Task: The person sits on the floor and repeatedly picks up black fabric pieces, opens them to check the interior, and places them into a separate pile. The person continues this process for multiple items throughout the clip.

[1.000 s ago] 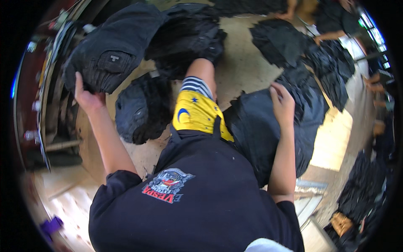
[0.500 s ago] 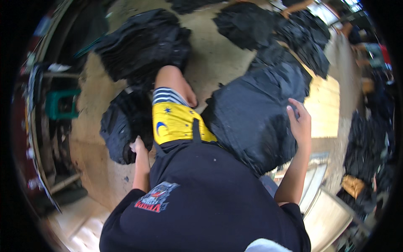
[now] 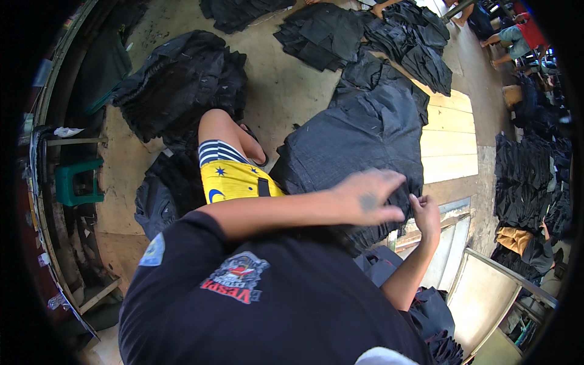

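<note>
We start at the floor's left edge, where a green stool point(image 3: 79, 182) stands beside the clutter. Just inward sits a large heap of black cloth point(image 3: 182, 82), with a smaller dark bundle point(image 3: 157, 194) lying nearer us, by the yellow shorts point(image 3: 234, 179) with their blue star and moon.

Lettering next: a blue patch point(image 3: 153, 250) shows on our left sleeve, too small to read, and across the dark shirt point(image 3: 292, 322) there's a printed emblem point(image 3: 237, 277) with bold red letters, upside down from here (no easy read, that one!).

Now the centre, and here's the black stack point(image 3: 353, 140), broad and layered, on the floor right of the shorts. Our left forearm lies right across the body, and the left hand point(image 3: 371, 198) is over the stack's near right part, fingers spread, thumb well apart, nothing in its grasp; it's blurred, so we can't tell whether it touches the cloth.

Over to the right hand point(image 3: 426, 216), at the stack's right edge near the close corner: thumb and fingers drawn nearly together against the cloth, though we cannot tell whether fabric is pinched between them.

Beyond that edge lies a pale wooden board point(image 3: 450, 143), then more dark garments point(image 3: 520, 176) and a brown bundle point(image 3: 514, 240).
</note>
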Tool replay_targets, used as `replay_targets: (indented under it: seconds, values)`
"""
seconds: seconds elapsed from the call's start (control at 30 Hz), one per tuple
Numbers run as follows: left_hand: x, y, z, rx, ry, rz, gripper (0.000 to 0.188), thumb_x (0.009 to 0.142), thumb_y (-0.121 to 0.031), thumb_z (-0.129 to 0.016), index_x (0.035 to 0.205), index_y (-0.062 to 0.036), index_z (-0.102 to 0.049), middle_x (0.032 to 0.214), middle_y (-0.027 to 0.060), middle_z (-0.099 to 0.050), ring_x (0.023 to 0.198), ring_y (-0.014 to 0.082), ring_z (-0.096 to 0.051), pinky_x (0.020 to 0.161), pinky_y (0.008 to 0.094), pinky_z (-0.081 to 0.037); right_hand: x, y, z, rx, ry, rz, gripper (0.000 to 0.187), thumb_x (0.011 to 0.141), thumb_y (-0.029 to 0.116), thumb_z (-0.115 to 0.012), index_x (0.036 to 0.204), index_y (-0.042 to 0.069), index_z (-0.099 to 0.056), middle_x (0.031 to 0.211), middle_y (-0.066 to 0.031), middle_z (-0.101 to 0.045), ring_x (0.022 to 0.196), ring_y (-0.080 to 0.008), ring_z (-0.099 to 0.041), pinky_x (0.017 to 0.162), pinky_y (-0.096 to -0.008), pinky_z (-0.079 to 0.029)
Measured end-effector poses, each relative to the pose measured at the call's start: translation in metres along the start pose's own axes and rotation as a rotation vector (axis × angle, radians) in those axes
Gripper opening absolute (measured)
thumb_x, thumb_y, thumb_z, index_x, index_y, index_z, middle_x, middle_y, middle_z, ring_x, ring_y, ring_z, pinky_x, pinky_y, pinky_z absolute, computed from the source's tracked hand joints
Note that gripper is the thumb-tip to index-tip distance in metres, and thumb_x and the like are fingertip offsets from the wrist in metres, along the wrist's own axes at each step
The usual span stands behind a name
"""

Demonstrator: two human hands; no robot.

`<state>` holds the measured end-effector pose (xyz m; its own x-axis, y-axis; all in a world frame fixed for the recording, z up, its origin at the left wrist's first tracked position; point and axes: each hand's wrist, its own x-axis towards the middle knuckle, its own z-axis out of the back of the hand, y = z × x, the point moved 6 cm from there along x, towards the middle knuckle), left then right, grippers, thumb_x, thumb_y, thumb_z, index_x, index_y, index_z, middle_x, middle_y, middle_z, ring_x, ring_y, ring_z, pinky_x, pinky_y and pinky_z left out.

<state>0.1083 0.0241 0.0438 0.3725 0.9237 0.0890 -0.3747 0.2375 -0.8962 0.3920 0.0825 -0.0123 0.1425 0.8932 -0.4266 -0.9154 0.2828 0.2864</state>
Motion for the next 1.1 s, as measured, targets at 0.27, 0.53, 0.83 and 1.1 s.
replay_targets:
  seconds: [0.27,0.53,0.83,1.1]
  values:
    - [0.017,-0.011,-0.085,0.589,0.364,0.092,0.087,0.087,-0.024,-0.081,0.162,0.0027,-0.046,0.147,0.0303,-0.064,0.137,0.0525,-0.059,0.106,0.0647,-0.051,-0.005,0.026,0.036,0.188,-0.160,0.196,0.014,0.099,0.010,-0.074,0.102,-0.001,-0.066,0.079,-0.0041,-0.063,0.071,-0.0124,-0.056,0.064,-0.0319,-0.047]
    - [0.069,0.051,0.073,-0.161,0.060,0.084,0.031,0.086,-0.020,-0.076,0.109,0.0005,-0.075,0.102,0.0198,-0.079,0.097,0.0271,-0.076,0.090,0.0405,-0.058,-0.053,0.122,0.081,0.619,-0.602,0.550,0.024,0.111,0.017,-0.065,0.125,-0.003,-0.065,0.115,-0.0089,-0.069,0.100,-0.0173,-0.063,0.088,-0.0325,-0.053]
    - [0.018,0.011,0.419,0.402,-0.584,0.207,0.032,0.095,-0.024,-0.081,0.120,-0.0036,-0.078,0.108,0.0059,-0.080,0.099,0.0148,-0.069,0.092,0.0342,-0.055,-0.024,0.170,-0.054,0.017,-0.428,0.814,0.045,0.106,0.024,-0.067,0.143,-0.001,-0.060,0.157,-0.0274,-0.055,0.145,-0.0453,-0.053,0.124,-0.0551,-0.038]
    - [-0.089,-0.137,0.591,0.735,-0.696,-0.166,0.031,0.101,-0.004,-0.071,0.132,-0.0004,-0.073,0.107,0.0000,-0.075,0.095,0.0109,-0.066,0.091,0.0289,-0.054,-0.003,0.164,-0.075,-0.031,-0.241,0.701,0.038,0.105,0.029,-0.064,0.131,0.002,-0.070,0.146,-0.0233,-0.065,0.138,-0.0429,-0.058,0.122,-0.0546,-0.039]
